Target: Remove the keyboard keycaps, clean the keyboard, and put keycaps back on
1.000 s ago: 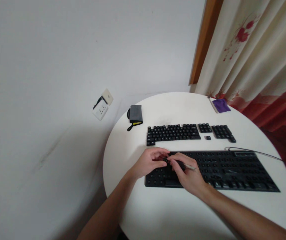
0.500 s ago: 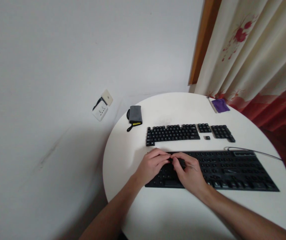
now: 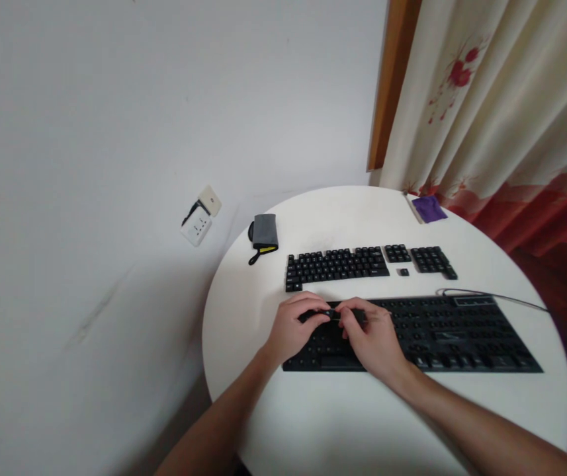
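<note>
Over the left part of a black keyboard (image 3: 442,337) whose keycaps are mostly off, both hands meet. Between thumb and fingers, my left hand (image 3: 290,327) pinches a small black keycap (image 3: 330,313). My right hand (image 3: 370,334) is closed round a small black keycap puller (image 3: 357,315), with thin wires showing at its ends. One wire end reaches toward the keycap; whether it hooks under it is too small to tell. Beyond the keyboard lie rows of removed black keycaps (image 3: 337,266), grouped in keyboard order.
A single keycap (image 3: 403,272) lies apart from the groups. A grey pouch (image 3: 265,231) sits at the back left, a purple cloth (image 3: 429,208) at the back right. The keyboard cable (image 3: 496,294) runs off the right of the round white table (image 3: 283,423).
My left hand has drawn slightly left from my right fingers, so the keycap and a thin wire now show between them. The view has shifted a little.
</note>
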The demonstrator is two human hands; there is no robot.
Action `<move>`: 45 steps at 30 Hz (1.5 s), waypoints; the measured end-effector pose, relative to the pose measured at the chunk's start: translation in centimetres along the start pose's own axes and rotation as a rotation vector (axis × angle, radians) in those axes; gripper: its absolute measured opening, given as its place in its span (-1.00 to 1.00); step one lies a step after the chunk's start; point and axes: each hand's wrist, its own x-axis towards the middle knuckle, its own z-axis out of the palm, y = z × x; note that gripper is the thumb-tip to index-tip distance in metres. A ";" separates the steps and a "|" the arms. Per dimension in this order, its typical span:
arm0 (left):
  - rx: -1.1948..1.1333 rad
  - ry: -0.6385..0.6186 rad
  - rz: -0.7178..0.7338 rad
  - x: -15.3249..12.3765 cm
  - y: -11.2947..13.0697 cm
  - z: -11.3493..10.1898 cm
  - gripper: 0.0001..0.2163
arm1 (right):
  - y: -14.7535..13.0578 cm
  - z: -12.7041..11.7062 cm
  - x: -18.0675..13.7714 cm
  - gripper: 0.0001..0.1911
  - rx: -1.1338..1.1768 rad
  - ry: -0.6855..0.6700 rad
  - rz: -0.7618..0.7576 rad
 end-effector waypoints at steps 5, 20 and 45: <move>0.064 0.083 0.076 0.2 0.6 -0.3 -0.96 | 0.3 -0.1 0.4 -0.82 0.050 -0.007 0.152; 0.566 -0.170 0.197 4.2 -5.7 -3.0 -0.87 | 0.5 -0.2 0.7 -0.78 0.071 -0.029 0.115; 0.584 -0.007 0.039 3.6 -6.1 -2.5 -0.64 | 1.0 -0.2 0.5 -0.78 0.037 -0.042 0.039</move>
